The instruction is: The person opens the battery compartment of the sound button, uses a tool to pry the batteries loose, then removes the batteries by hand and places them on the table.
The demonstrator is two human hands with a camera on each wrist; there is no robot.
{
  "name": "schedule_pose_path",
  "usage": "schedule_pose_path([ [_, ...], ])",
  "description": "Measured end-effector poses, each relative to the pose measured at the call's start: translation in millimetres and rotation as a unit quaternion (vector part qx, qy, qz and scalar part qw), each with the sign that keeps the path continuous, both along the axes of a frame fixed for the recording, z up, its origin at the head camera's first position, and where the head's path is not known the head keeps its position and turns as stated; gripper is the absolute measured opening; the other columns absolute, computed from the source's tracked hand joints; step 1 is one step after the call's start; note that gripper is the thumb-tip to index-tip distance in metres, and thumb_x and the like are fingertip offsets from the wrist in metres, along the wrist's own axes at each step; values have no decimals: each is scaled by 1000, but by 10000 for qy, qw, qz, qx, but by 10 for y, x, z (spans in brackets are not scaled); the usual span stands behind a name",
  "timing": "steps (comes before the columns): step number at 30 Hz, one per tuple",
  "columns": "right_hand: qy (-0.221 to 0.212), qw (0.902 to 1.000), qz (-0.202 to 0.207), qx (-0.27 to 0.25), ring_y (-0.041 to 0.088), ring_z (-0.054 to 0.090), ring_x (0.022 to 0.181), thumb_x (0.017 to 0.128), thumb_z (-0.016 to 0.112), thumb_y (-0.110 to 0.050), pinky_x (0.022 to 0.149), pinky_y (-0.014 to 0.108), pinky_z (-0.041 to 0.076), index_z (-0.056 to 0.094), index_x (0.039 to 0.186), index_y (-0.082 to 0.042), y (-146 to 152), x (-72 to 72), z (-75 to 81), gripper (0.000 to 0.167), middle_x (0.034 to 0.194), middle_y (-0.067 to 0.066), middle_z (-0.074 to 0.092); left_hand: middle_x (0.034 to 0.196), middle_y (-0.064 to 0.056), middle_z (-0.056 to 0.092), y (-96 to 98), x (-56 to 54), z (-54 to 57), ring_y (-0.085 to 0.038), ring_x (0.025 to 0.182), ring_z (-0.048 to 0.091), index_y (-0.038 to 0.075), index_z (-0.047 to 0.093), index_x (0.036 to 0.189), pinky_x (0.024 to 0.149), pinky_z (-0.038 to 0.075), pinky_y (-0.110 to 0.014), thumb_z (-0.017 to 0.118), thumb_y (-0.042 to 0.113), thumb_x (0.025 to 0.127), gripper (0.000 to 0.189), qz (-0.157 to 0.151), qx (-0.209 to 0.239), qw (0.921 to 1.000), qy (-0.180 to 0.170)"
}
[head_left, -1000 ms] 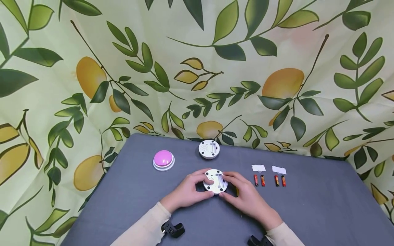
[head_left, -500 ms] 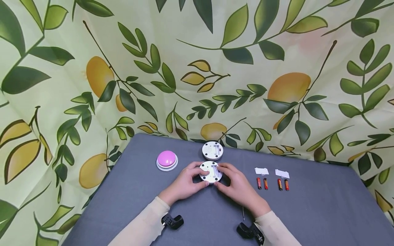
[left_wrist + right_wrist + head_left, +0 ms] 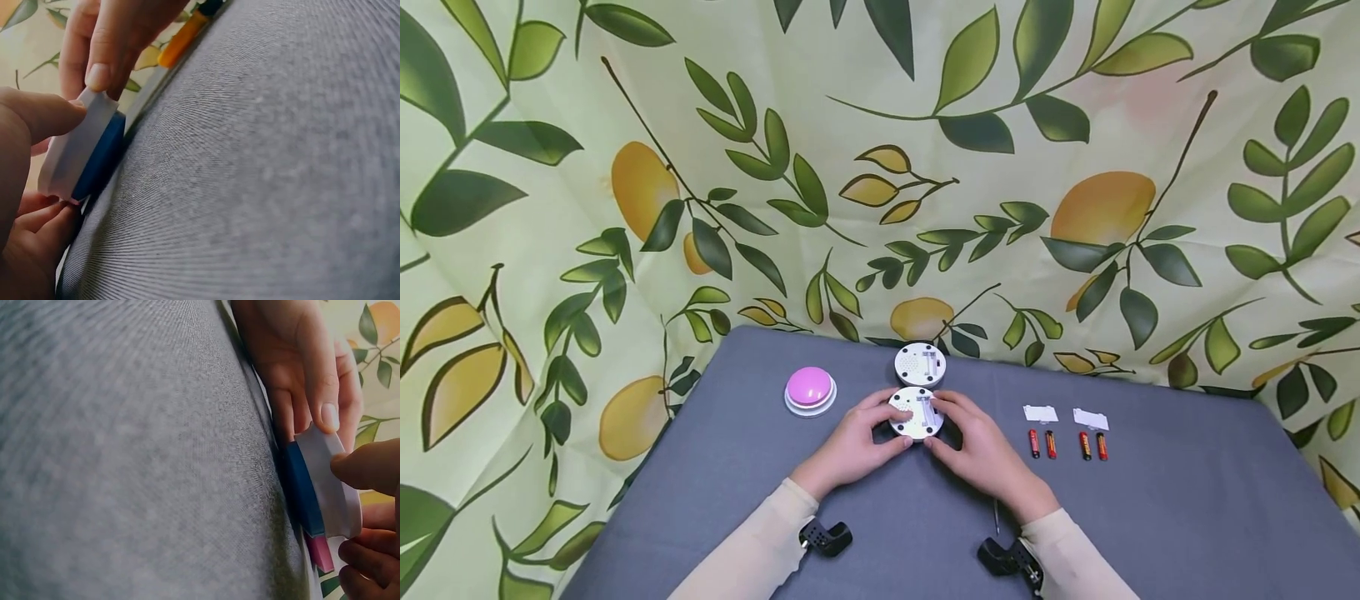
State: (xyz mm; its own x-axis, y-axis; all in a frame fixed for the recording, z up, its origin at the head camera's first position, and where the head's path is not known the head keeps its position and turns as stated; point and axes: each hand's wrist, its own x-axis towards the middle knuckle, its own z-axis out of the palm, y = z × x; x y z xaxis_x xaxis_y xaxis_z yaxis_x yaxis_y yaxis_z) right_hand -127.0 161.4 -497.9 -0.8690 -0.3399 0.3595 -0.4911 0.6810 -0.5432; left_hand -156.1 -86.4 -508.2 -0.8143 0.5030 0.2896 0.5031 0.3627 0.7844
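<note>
Both hands hold a round white push button (image 3: 916, 414) turned upside down at the middle of the table, its battery compartment uncovered and facing up. The left hand (image 3: 857, 446) grips its left side, with thumb at the near edge and one finger lying over the base. From the right, the right hand (image 3: 981, 450) grips the edge between thumb and fingers. In the left wrist view its blue dome (image 3: 103, 156) faces down on the cloth. Just behind it lies another overturned white button (image 3: 920, 365), also with its compartment uncovered; the right wrist view shows its pink part (image 3: 320, 553).
A pink-domed button (image 3: 809, 388) stands upright at left. To the right lie two white battery covers (image 3: 1041, 413) (image 3: 1091, 419) and several red batteries (image 3: 1086, 446). An orange-handled screwdriver (image 3: 181, 47) lies near the right hand. A leaf-patterned cloth (image 3: 880, 167) hangs behind the table.
Both hands have moved the held button away from the body, up close to the overturned button behind it. The head view has shifted slightly. Batteries and covers stay in place.
</note>
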Motion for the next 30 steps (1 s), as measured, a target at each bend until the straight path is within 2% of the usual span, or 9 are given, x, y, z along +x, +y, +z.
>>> schedule_pose_path([
  [5,155,9998,44,-76,36,59,139,94,86,-20,113,58,50,66,144,2,-21,13,61,58,154,17,58,162,-21,48,-10,9,31,-38,148,51,11,77,128,121,42,-57,86,18,94,36,113,-26,9999,65],
  [7,316,9991,15,-271,36,58,140,94,86,-19,112,60,50,65,144,2,-67,46,151,58,154,18,57,163,-22,47,-25,-13,67,-38,149,49,11,76,131,121,42,-57,85,20,94,39,198,1,9996,191],
  [10,446,9966,58,-695,36,58,140,94,84,-16,112,61,49,65,145,2,-223,117,320,57,153,19,59,160,-20,51,-97,-64,181,-38,148,50,9,74,134,119,42,-59,84,19,95,42,430,177,9977,484],
  [14,264,9938,274,-1048,31,61,138,97,80,-15,112,57,50,64,145,0,-597,191,425,53,149,13,62,152,-18,58,-347,-155,373,-38,142,56,7,73,135,117,44,-60,83,14,95,42,853,448,9917,851],
  [17,51,9916,481,-1201,30,64,133,99,79,-14,110,53,53,63,146,1,-939,163,413,52,147,12,64,148,-18,61,-622,-257,465,-38,139,57,6,70,139,116,44,-60,81,12,95,45,1200,300,9876,964],
  [20,-261,9891,587,-1325,34,65,129,98,79,-13,110,51,53,60,147,4,-1267,49,364,55,145,16,63,148,-20,61,-919,-366,476,-40,140,56,5,63,148,117,43,-61,79,11,95,56,1495,-206,9851,825],
  [23,-751,9874,437,-1326,36,62,133,98,79,-15,114,51,50,56,151,5,-1535,-104,289,61,147,19,60,149,-24,60,-1190,-454,406,-43,139,56,2,54,155,115,46,-61,78,9,95,65,1615,-672,9834,491],
  [27,-1233,9826,39,-1385,39,54,143,96,80,-14,121,52,42,49,155,8,-1771,-312,170,70,153,26,53,143,-33,61,-1436,-537,291,-48,133,60,-6,50,155,109,52,-60,74,0,94,66,1385,-458,9893,-78],
  [30,-1306,9817,-247,-1361,43,51,145,96,80,-12,123,54,40,47,156,11,-1853,-448,79,73,154,30,52,140,-34,62,-1503,-572,238,-49,128,62,-10,51,152,107,54,-60,73,-3,94,63,1114,-237,9928,-384],
])
